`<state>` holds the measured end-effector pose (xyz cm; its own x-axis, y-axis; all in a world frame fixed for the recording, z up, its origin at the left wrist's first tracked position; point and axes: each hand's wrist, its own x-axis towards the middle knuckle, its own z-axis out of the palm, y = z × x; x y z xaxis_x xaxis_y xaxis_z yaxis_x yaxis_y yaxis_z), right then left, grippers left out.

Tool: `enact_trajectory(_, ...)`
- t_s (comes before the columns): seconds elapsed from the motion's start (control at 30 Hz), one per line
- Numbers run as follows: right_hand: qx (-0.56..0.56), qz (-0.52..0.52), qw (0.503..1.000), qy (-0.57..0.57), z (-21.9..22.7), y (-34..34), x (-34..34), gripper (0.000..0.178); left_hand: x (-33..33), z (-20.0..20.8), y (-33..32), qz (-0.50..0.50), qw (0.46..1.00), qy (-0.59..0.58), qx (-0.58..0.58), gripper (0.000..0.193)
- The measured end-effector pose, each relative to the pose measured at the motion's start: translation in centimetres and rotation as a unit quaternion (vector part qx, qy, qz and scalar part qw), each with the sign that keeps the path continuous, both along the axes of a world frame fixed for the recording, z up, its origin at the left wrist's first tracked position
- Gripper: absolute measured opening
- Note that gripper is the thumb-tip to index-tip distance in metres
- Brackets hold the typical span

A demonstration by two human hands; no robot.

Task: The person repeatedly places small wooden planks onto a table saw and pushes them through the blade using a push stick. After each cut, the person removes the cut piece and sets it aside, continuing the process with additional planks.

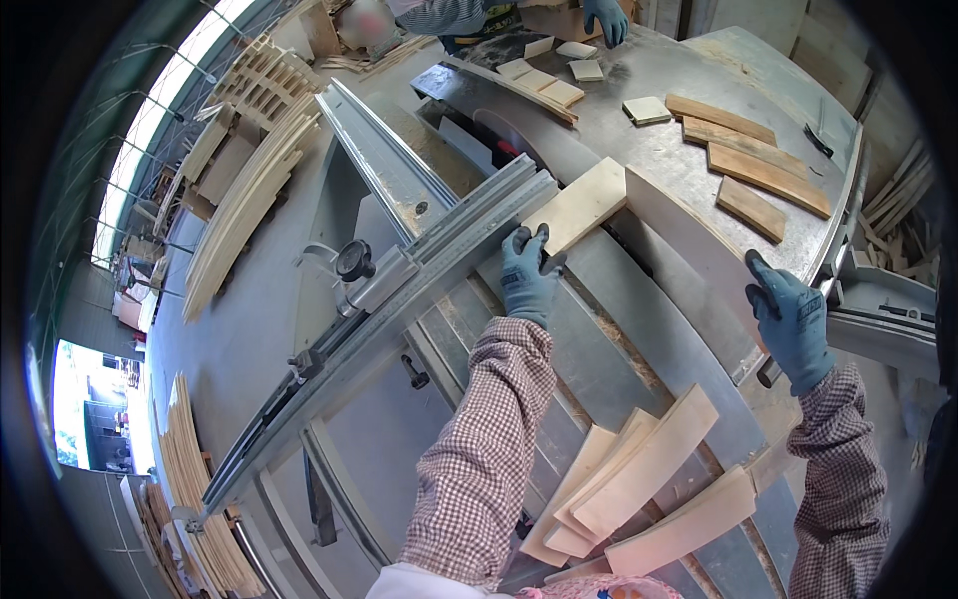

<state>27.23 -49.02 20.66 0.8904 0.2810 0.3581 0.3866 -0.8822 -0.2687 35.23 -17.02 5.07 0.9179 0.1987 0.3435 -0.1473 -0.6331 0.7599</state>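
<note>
In the head view, a short pale wooden board [584, 203] lies flat on the metal saw table. My left hand [529, 275], in a blue work glove, is closed on the board's near end, beside the aluminium crosscut fence [479, 225]. The board's far right corner meets a tall pale guide fence [694, 235]. At the near end of that guide fence is my right hand [790, 319], also gloved, its fingers bent over the top edge. Several pale curved wood strips [639, 479] lie on the table between my forearms.
Brown wooden strips [768, 175], pale offcuts [539, 80] and a dark slim tool [818, 141] lie across the table. A co-worker's gloved hand [607, 20] is at the far edge. Stacked boards [249, 215] and pallets [261, 80] stand left. A black knob [354, 261] projects beside the crosscut fence.
</note>
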Motion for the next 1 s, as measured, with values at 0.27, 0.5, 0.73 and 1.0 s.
enact_trajectory(0.27,-0.017,0.003,1.000,0.019,0.4,-0.5,1.0,0.036,-0.2,-0.2,0.3,0.009,0.999,-0.011,0.036,0.051)
enact_trajectory(0.5,-0.027,0.027,0.999,0.001,0.9,-0.2,1.5,0.034,-0.8,1.9,-0.1,0.114,0.971,-0.009,0.210,0.095)
enact_trajectory(0.73,-0.058,0.054,0.997,-0.022,0.4,-0.7,1.2,0.043,1.1,4.9,-1.2,0.067,0.922,0.057,0.377,0.120)
enact_trajectory(1.0,-0.026,0.044,0.999,0.001,1.5,-0.9,1.0,0.030,4.1,6.6,0.0,0.054,0.883,0.230,0.406,0.133)
